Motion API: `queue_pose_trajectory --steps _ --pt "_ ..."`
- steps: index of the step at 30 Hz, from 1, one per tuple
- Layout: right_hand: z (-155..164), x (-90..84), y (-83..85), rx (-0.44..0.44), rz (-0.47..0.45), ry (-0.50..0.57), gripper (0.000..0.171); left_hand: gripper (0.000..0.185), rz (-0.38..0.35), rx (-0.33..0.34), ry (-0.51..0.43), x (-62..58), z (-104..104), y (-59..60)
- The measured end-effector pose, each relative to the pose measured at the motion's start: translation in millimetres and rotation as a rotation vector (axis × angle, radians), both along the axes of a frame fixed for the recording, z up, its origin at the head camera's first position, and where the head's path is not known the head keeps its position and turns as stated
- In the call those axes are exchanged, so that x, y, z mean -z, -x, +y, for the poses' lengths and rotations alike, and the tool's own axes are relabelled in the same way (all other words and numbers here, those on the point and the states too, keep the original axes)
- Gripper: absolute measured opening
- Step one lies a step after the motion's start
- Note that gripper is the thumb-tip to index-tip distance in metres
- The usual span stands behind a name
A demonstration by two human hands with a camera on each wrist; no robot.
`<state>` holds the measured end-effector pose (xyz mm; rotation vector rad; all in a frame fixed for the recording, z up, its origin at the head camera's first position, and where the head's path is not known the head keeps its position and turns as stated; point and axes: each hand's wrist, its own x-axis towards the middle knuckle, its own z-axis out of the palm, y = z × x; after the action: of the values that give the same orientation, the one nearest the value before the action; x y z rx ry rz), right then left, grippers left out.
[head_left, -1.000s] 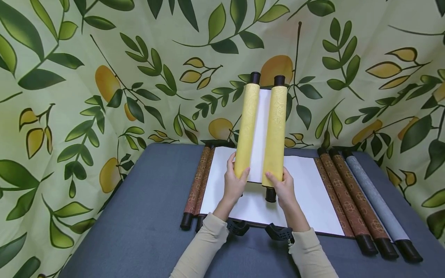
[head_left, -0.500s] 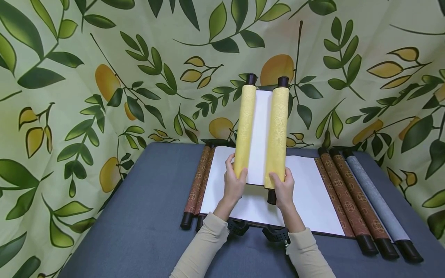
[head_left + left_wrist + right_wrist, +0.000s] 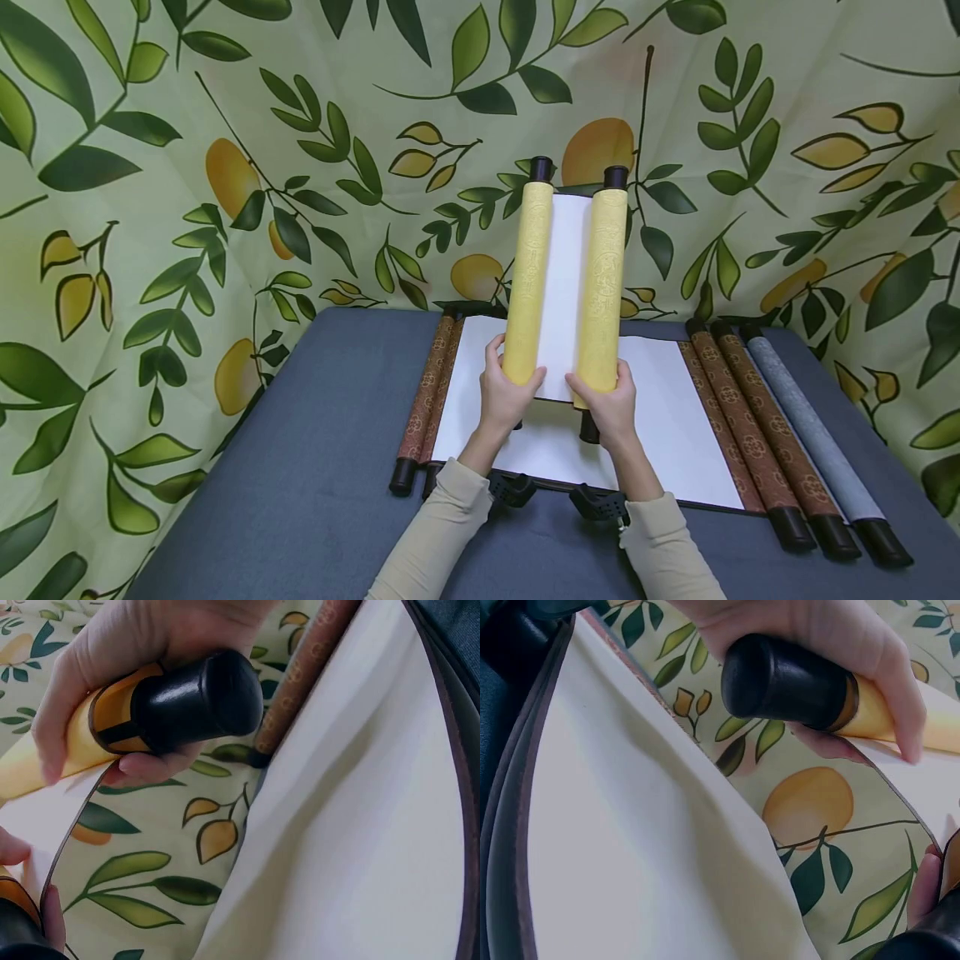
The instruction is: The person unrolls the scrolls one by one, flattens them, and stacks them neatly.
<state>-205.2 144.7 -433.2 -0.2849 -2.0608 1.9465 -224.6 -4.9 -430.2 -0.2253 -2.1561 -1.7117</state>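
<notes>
Raised above the table is a yellow patterned scroll (image 3: 527, 275), partly unrolled, with a strip of white paper between its two rolls. My left hand (image 3: 504, 396) grips the lower end of the left roll, thumb on the front. The right roll is held the same way by my right hand (image 3: 611, 408). In the left wrist view, fingers wrap the roll beside its black end knob (image 3: 199, 701); the right wrist view shows the other black knob (image 3: 787, 682) under the right hand. Beneath the hands, a brown patterned scroll (image 3: 660, 417) lies spread on the table, white side up.
At the left, brown rolls (image 3: 426, 392) edge the spread scroll. On the right lie more brown rolls (image 3: 780, 442) and a grey-blue rolled scroll (image 3: 813, 425). All rest on a blue-grey cloth-covered table (image 3: 300, 467). Behind hangs a leaf-printed curtain (image 3: 337, 125).
The two yellow rolls have moved slightly apart, so the white strip between them is wider. The right roll has shifted a little to the right. Things on the table stay put.
</notes>
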Motion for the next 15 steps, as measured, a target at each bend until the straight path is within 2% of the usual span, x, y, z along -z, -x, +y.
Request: queue_pose_trajectory --steps 4,9,15 --pt "3.5 -1.0 0.1 0.022 -0.023 -0.033 0.053 0.059 0.0 -0.034 0.005 -0.8 -0.1 1.3" --pt "8.0 -3.4 -0.5 0.033 -0.026 -0.014 0.046 0.049 0.001 -0.061 0.032 -1.7 -2.1 1.9" --pt "16.8 -2.3 0.6 0.023 -0.034 0.011 0.04 0.045 -0.006 -0.032 0.021 -2.1 -6.2 2.9"
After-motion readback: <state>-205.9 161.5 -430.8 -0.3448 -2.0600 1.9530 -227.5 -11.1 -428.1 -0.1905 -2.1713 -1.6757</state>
